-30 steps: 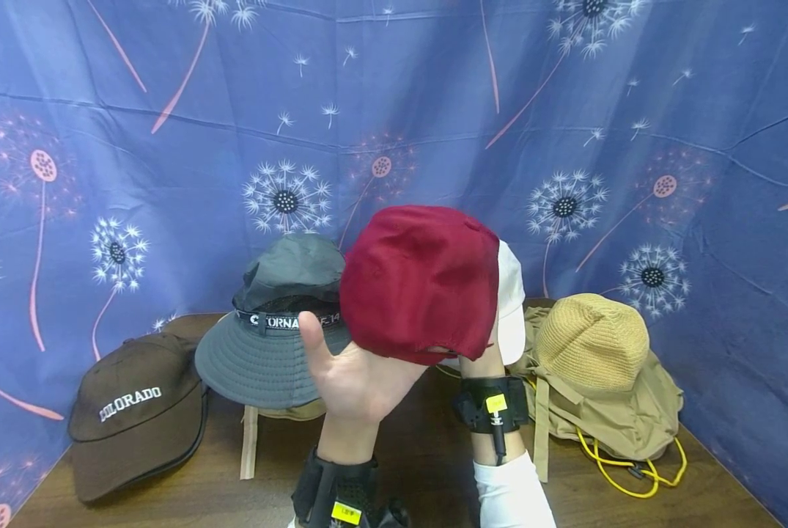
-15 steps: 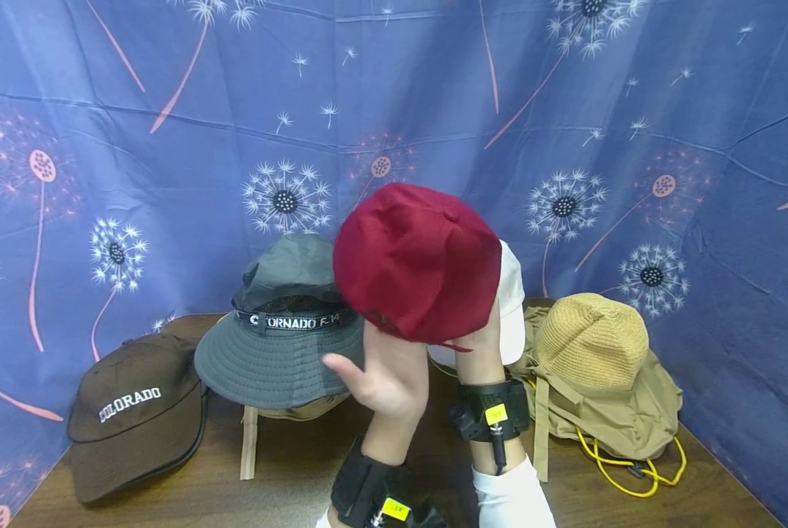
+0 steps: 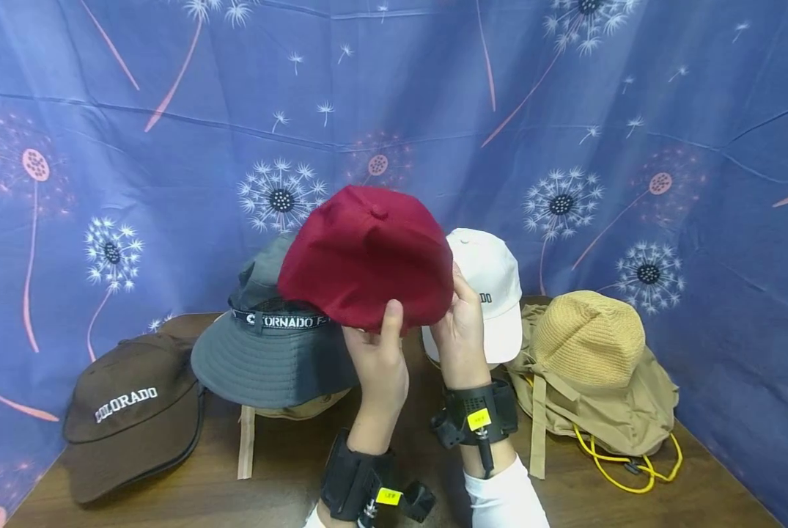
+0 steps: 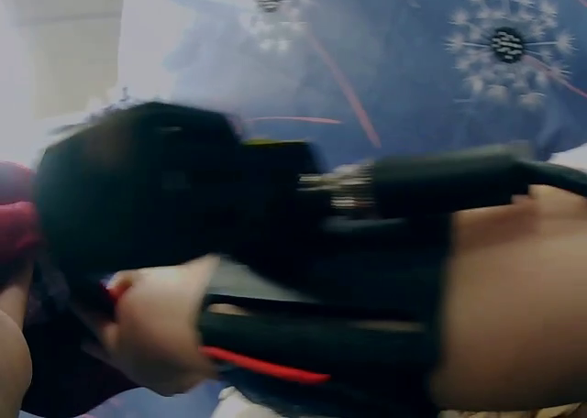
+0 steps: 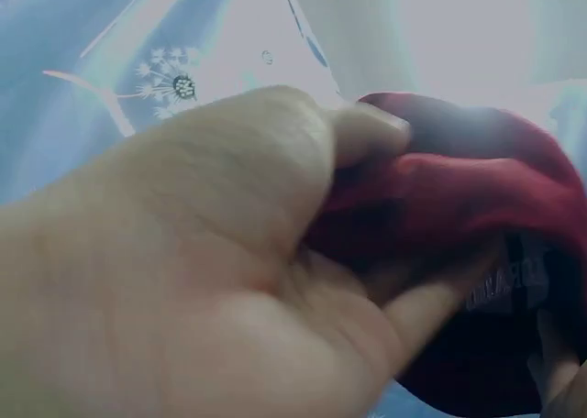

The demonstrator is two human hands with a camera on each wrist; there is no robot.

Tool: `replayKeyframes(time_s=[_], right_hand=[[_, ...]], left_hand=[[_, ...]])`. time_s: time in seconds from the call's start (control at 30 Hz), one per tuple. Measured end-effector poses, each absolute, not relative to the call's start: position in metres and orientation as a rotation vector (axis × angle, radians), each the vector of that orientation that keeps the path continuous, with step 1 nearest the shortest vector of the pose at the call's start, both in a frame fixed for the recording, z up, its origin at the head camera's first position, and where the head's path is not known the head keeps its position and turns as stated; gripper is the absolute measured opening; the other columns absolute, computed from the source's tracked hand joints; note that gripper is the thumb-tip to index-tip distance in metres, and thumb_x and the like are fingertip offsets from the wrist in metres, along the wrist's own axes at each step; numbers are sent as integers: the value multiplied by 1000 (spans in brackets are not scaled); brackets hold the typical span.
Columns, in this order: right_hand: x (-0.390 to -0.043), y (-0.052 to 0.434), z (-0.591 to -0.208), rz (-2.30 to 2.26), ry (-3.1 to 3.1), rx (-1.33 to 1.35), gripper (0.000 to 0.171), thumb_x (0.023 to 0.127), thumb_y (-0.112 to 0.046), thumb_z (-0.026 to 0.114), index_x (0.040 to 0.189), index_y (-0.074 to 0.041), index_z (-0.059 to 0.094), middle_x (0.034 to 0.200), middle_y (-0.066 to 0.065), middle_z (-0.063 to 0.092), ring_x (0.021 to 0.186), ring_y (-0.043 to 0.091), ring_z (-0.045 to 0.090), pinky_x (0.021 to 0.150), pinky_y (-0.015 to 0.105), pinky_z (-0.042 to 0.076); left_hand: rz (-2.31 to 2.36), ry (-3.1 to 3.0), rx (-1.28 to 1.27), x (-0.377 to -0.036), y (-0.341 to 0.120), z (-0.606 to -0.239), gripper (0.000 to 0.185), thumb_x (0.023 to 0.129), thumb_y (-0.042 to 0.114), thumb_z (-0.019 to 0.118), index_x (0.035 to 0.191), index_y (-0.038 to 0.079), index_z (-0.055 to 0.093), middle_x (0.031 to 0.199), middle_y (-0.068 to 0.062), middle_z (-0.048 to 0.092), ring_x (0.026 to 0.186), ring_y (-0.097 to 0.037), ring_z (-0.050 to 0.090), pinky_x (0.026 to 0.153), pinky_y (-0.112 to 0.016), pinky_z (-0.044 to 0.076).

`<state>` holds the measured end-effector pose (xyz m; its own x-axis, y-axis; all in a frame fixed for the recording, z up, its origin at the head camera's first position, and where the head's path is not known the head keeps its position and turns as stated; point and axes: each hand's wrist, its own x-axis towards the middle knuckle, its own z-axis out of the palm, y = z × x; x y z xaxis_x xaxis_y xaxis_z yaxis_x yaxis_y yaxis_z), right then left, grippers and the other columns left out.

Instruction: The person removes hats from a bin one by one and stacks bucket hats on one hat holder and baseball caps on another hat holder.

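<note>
A dark red cap [image 3: 367, 257] is held up in front of the backdrop, its crown with the top button toward the head camera. My left hand [image 3: 380, 367] pinches its lower edge, thumb on the outside and the other fingers mostly hidden beneath. On the right side of the cap, my right hand [image 3: 461, 330] grips the edge. The right wrist view looks into the cap's dark underside [image 5: 477, 345], with the right fingers curled at its rim. Blur and a black wristband [image 4: 165, 189] take up much of the left wrist view.
Behind the hands, a grey wide-brimmed hat [image 3: 268, 367] and a white cap [image 3: 489, 271] stand on the wooden table [image 3: 281, 462]. A brown cap [image 3: 130, 425] is at left. A straw hat [image 3: 591, 337] tops a khaki hat [image 3: 651, 403] with yellow cord [image 3: 631, 488].
The red cap has shifted left and turned, its top button coming toward the camera. My left thumb, earlier spread away, now lies on its edge. The right hand has moved left, uncovering more white cap.
</note>
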<state>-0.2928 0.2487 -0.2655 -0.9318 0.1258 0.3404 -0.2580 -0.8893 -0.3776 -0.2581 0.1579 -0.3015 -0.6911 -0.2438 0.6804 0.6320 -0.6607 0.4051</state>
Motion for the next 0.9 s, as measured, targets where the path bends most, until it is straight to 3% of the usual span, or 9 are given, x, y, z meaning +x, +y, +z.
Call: replayKeyframes(time_s=[0.07, 0.13, 0.23, 0.3, 0.43, 0.63, 0.9], right_hand=[[-295, 250, -264, 2933, -504, 365, 44, 96, 3, 41, 138, -5, 30, 119, 6, 48, 89, 12, 61, 76, 19, 56], [-297, 252, -263, 2965, -481, 283, 39, 96, 3, 32, 134, -3, 33, 111, 6, 57, 78, 12, 65, 69, 20, 56], [-299, 257, -264, 3001, -493, 255, 21, 97, 0, 33, 114, -1, 45, 87, 8, 67, 65, 14, 67, 62, 21, 56], [-299, 262, -265, 3019, -559, 311, 22, 99, -4, 31, 107, 0, 51, 81, 8, 70, 66, 14, 68, 62, 22, 57], [-298, 269, -265, 3031, -706, 487, 30, 98, -5, 29, 101, 0, 58, 87, 7, 71, 71, 15, 68, 67, 23, 57], [-292, 274, -265, 3007, -836, 759, 24, 91, 6, 43, 106, 2, 61, 95, 8, 72, 76, 15, 70, 73, 24, 59], [-287, 260, -267, 2975, -816, 915, 31, 95, 6, 36, 116, -3, 56, 106, 7, 69, 86, 14, 71, 79, 23, 59]], left_hand=[[-2388, -850, -823, -258, 149, -297, 37, 94, 7, 54, 125, 17, 35, 109, 5, 57, 96, -7, 62, 79, -19, 56], [-2427, -819, -834, -258, 141, -293, 36, 95, 4, 49, 125, 17, 34, 109, 4, 57, 97, -8, 63, 79, -23, 58], [-2466, -783, -854, -257, 129, -287, 35, 94, 1, 44, 124, 18, 37, 106, 4, 58, 95, -9, 63, 78, -25, 59], [-2492, -752, -870, -257, 120, -284, 33, 94, 0, 43, 122, 18, 39, 103, 3, 59, 92, -10, 64, 75, -26, 59], [-2545, -693, -916, -255, 104, -279, 28, 95, 0, 43, 119, 15, 41, 99, 2, 60, 85, -9, 65, 73, -25, 59], [-2560, -629, -1006, -252, 83, -274, 25, 95, 9, 54, 118, 13, 44, 100, 0, 61, 84, -9, 65, 76, -23, 59], [-2401, -592, -1331, -255, 86, -277, 64, 83, 48, 69, 125, 11, 37, 111, 0, 57, 103, -10, 62, 95, -30, 56]])
